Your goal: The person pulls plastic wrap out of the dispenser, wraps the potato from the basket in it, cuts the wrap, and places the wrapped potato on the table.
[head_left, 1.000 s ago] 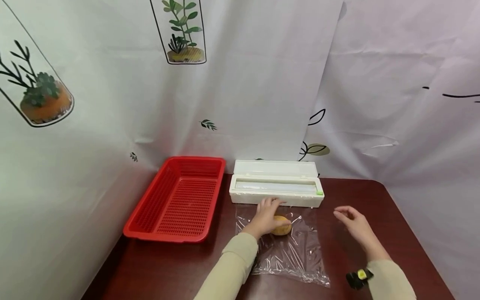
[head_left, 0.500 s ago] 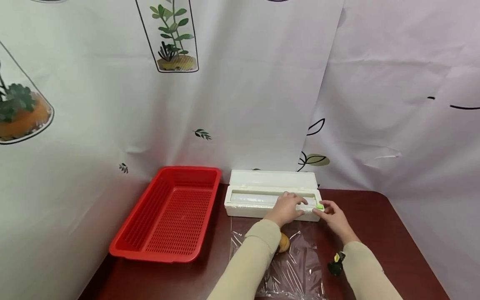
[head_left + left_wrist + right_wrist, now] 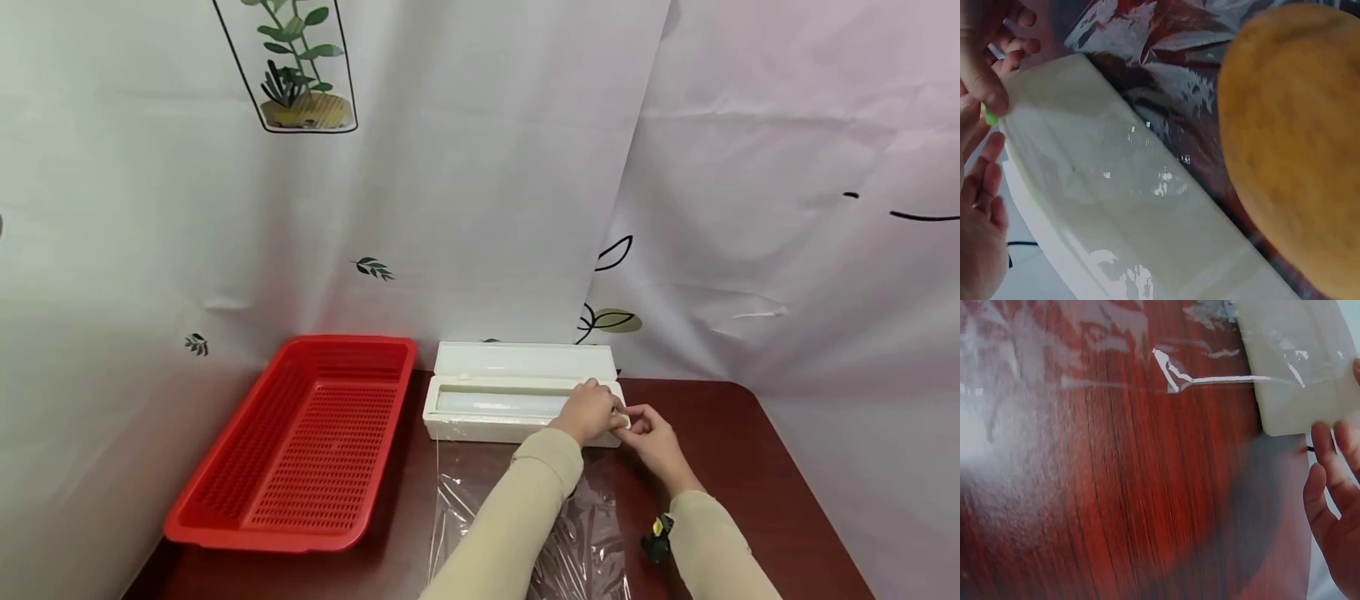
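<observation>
A white cling film box (image 3: 480, 432) stands at the back of the table, its lid (image 3: 525, 360) raised and a film roll (image 3: 487, 402) inside. My left hand (image 3: 588, 412) reaches across to the box's right end, where its fingertips pinch the small green slide cutter (image 3: 990, 116). From the other side my right hand (image 3: 656, 442) meets it, thumb and forefinger closed around the same cutter. A sheet of clear film (image 3: 585, 533) runs from the box toward me. On that film lies a yellow-orange fruit, like a mango (image 3: 1291, 137), hidden by my left arm in the head view.
Left of the box stands a red plastic basket (image 3: 333, 446) with slotted sides. The dark red table (image 3: 712, 467) has a rounded back right corner. A printed white sheet (image 3: 480, 208) hangs right behind the table.
My left hand has left the mango and gone to the right end of the box. My right hand has moved up from the right to the green cutter. The head view has shifted.
</observation>
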